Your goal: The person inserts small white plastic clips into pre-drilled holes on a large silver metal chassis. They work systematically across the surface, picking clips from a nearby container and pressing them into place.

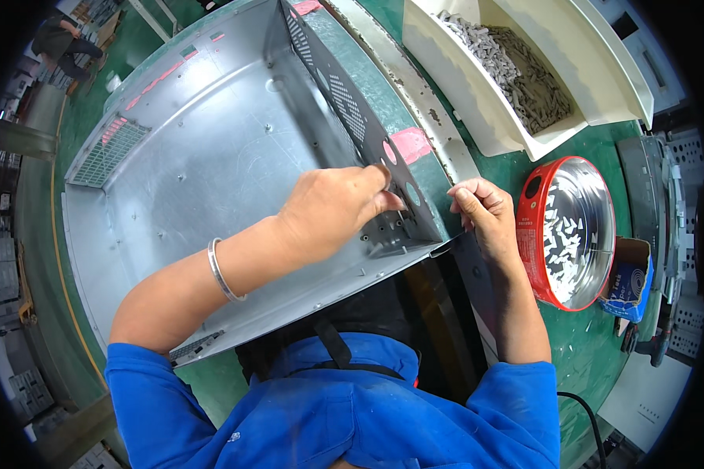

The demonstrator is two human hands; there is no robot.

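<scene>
A large grey sheet-metal case (203, 148) lies open side up in front of me, its right wall (336, 98) punched with round holes and vent patterns. My left hand (340, 203) reaches into the case, thumb and fingers pinched against the inner face of that wall near its front corner. Just outside the wall is my right hand (486, 209), its thumb and index finger pressed together. Whatever either hand pinches is too small or hidden to name. To the right of my right hand stands a round red tin (530, 234) with many small white pieces (563, 242) inside.
Cream plastic bins (477, 129) stand at the far right, one holding grey plug-like pieces (524, 78). Beside the tin sits a torn blue box (633, 285). Pink patches (409, 145) mark the green surface. Another person (62, 47) is in the far left background.
</scene>
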